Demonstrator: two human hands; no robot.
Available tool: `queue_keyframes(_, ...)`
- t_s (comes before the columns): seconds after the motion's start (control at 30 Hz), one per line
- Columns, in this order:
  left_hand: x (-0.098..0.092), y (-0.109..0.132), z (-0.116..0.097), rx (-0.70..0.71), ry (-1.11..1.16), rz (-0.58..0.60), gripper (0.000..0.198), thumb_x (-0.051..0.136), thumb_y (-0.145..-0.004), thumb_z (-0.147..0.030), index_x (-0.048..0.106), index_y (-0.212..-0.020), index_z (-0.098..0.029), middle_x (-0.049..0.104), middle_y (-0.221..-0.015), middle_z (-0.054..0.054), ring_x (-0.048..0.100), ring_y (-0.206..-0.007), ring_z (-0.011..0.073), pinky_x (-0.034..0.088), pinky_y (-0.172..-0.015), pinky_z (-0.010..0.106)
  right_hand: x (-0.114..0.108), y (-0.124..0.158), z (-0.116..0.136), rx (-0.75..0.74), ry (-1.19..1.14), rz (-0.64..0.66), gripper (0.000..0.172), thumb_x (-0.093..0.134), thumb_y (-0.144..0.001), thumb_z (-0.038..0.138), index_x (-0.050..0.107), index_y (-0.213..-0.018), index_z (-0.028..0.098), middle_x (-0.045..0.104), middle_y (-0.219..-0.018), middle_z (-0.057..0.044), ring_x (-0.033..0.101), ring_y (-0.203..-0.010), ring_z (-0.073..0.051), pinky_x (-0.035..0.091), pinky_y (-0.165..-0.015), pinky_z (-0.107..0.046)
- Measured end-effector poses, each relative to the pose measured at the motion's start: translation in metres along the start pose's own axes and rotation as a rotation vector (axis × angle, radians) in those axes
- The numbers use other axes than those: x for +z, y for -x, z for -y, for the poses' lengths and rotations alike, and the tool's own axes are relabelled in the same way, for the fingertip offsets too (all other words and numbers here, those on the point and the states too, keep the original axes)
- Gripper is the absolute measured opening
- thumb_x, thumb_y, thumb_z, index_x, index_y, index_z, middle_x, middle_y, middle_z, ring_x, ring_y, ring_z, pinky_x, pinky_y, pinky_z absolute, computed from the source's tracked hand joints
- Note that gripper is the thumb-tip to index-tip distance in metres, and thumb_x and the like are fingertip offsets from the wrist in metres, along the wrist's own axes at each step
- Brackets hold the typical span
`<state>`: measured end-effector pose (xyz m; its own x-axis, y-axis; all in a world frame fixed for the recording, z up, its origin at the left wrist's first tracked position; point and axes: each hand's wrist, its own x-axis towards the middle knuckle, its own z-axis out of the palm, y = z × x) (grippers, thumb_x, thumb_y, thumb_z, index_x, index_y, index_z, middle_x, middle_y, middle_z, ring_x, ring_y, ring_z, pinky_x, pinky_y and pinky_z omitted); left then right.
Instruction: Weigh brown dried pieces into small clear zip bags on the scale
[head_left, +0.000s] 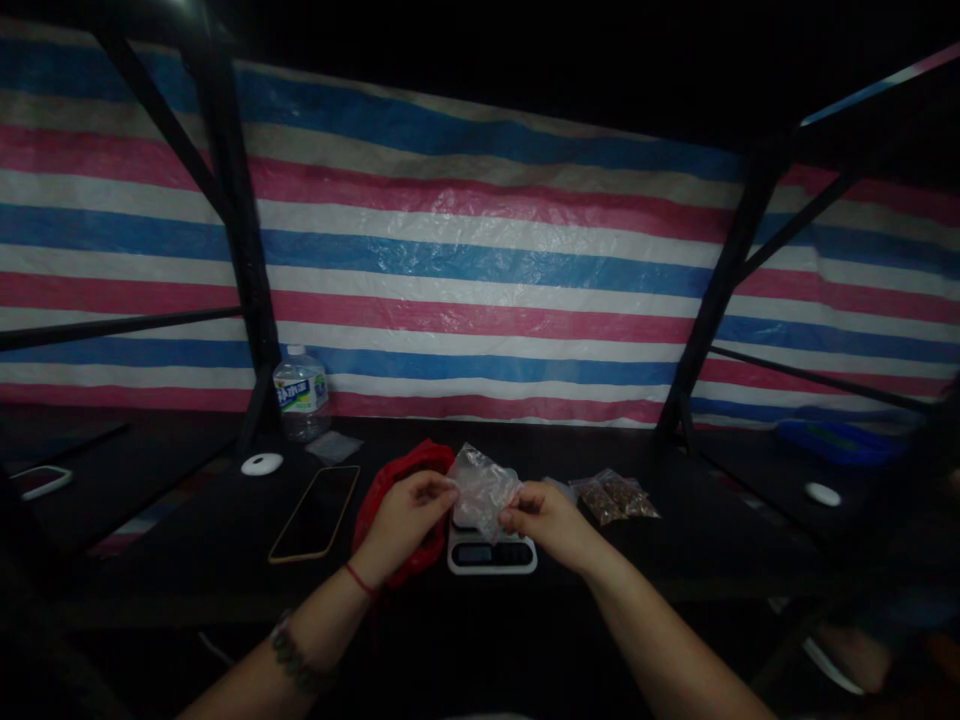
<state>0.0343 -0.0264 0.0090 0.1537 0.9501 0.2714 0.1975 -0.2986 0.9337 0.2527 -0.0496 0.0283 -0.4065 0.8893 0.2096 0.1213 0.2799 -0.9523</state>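
Observation:
A clear plastic bag (481, 488) is held up between both hands, above a white kitchen scale (493, 560) with a dark display strip. My left hand (412, 512) pinches the bag's left edge, over a red plastic bag (390, 485). My right hand (546, 515) pinches its right side with thumb and fingers. The clear bag looks thin and shows no contents. To the right of my right hand lie small clear bags with brown bits inside (616, 496).
Left of the red bag lie a phone (315, 512), a white round device (262, 464) and a flat clear bag (335, 446), near a plastic bottle (302, 395). A blue tray (840, 443) and another white device (823, 494) are at the right. Dark metal posts flank a striped sheet.

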Motion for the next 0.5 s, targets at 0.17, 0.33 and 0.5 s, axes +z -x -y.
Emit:
queue_keyframes(0.17,0.006,0.014,-0.013,0.256,-0.226,-0.036,0.023,0.061,-0.077,-0.033,0.063,-0.091,-0.015,0.062,-0.075,0.002,0.055,-0.060,0.0111,0.043,-0.056,0.022,0.010,-0.001,-0.004,-0.062,-0.048,-0.052,0.039,0.072,-0.069,0.051,0.061,-0.068,0.014,0.058,-0.063,0.001,0.049,-0.058,-0.010,0.039,-0.058,-0.023)
queue_keyframes(0.33,0.017,0.030,-0.022,0.263,-0.328,0.332,0.027,0.072,-0.069,-0.037,0.067,-0.082,-0.014,0.060,-0.068,-0.001,0.049,-0.055,0.0082,0.035,-0.051,0.019,0.021,0.003,-0.008,-0.008,0.038,-0.032,0.027,0.073,-0.070,0.037,0.060,-0.063,0.014,0.055,-0.058,0.002,0.047,-0.055,-0.009,0.035,-0.052,-0.021)
queue_keyframes(0.5,0.018,0.031,-0.020,0.136,-0.319,0.410,0.020,0.065,-0.075,-0.033,0.067,-0.072,-0.013,0.056,-0.058,-0.003,0.049,-0.054,0.0078,0.032,-0.049,0.017,0.022,0.005,-0.006,0.034,0.143,0.021,0.020,0.072,-0.070,0.029,0.063,-0.061,0.013,0.057,-0.056,0.002,0.046,-0.051,-0.008,0.032,-0.049,-0.020)
